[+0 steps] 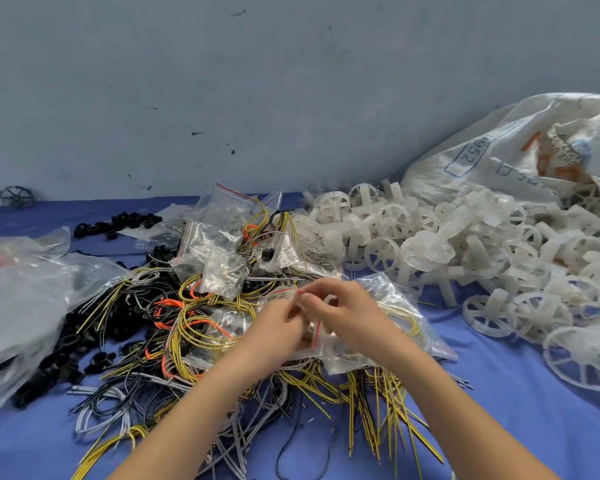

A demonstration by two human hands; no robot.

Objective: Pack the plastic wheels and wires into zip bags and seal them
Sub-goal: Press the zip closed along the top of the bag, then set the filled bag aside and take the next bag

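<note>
Loose yellow wires [369, 396] up front, hands just behind: left hand [278, 329] and right hand [349, 317] both pinch the zip bag [317, 336] at its red strip. Risk imo — stray wire in the zip = bad seal. Plastic wheels [392, 218] piled right.

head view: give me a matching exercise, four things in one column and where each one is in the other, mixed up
Things:
1. white plastic wheels
2. woven sack
3. zip bag
4. dark wheel

Places:
a. alone at far left, by the wall
b. pinched between the left hand and right hand
c. heaped on the right of the blue cloth
d. far right, behind that heap

Pairs: 1-c, 2-d, 3-b, 4-a
</note>
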